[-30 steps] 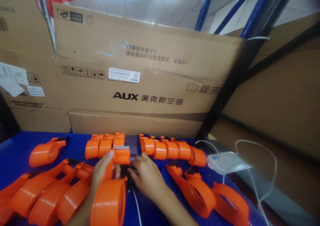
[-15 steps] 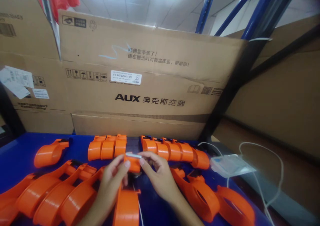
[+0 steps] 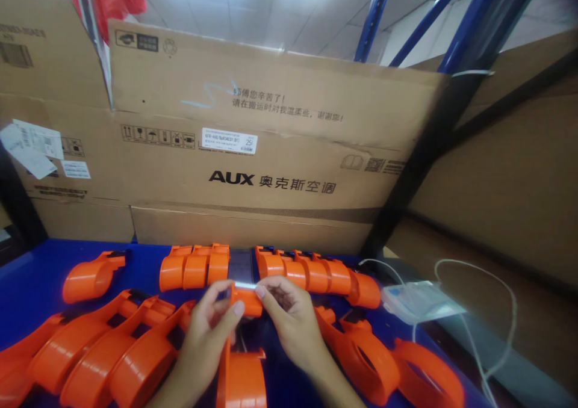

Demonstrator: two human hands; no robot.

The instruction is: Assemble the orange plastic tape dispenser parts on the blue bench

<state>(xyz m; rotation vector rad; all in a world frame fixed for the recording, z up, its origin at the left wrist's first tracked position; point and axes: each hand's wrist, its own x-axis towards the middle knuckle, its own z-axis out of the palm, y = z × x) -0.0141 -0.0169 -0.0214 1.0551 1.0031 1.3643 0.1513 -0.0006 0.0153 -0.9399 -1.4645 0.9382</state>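
Observation:
An orange tape dispenser (image 3: 246, 379) is held up in front of me, with its wide ring lowest and its narrow head toward the box. My left hand (image 3: 211, 324) is closed around the left side of the head, thumb on its front face. Along the head's top edge runs a pale, toothed strip (image 3: 245, 286), which looks like a cutting blade. At the strip's right end, my right hand (image 3: 285, 309) pinches with thumb and forefinger; its other fingers are curled. Fingertips partly hide how the strip sits on the head.
Several orange tape dispensers (image 3: 144, 360) lie on the blue tabletop (image 3: 27, 269) at left, with more behind (image 3: 316, 275) and at right (image 3: 368, 357). A large cardboard box (image 3: 271, 215) walls the back. A clear plastic bag (image 3: 422, 301) and white cable (image 3: 512, 312) are at right.
The dispenser and both hands have shifted slightly right. The pale strip has turned so that its teeth show. Both hands keep their hold.

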